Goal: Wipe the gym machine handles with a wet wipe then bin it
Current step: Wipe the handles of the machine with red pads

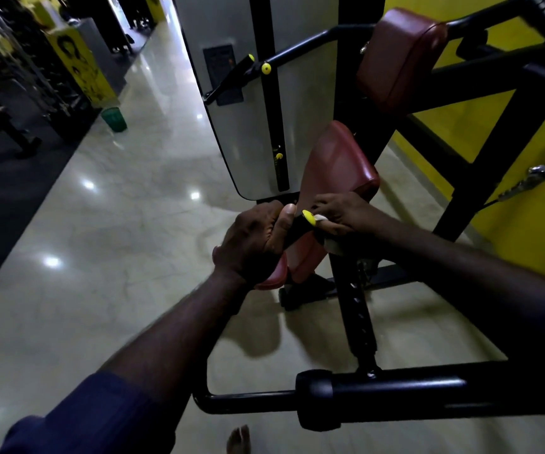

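Two hands at handle (297, 229); wipe (322, 218) under right hand (343, 213); left hand (251, 244) gripping.

Hands on handle (297, 228) before seat (336, 165); bin (114, 118) far left.

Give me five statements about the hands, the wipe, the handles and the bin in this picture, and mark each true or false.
1. The left hand is wrapped around a black handle. True.
2. The white wipe is in the left hand. False: the right hand holds it, against the handle's yellow end cap.
3. A green bin stands on the floor at the far left. True.
4. The wipe is already in the bin. False: it is at the handle.
5. The far handles' end caps are red. False: they are yellow.
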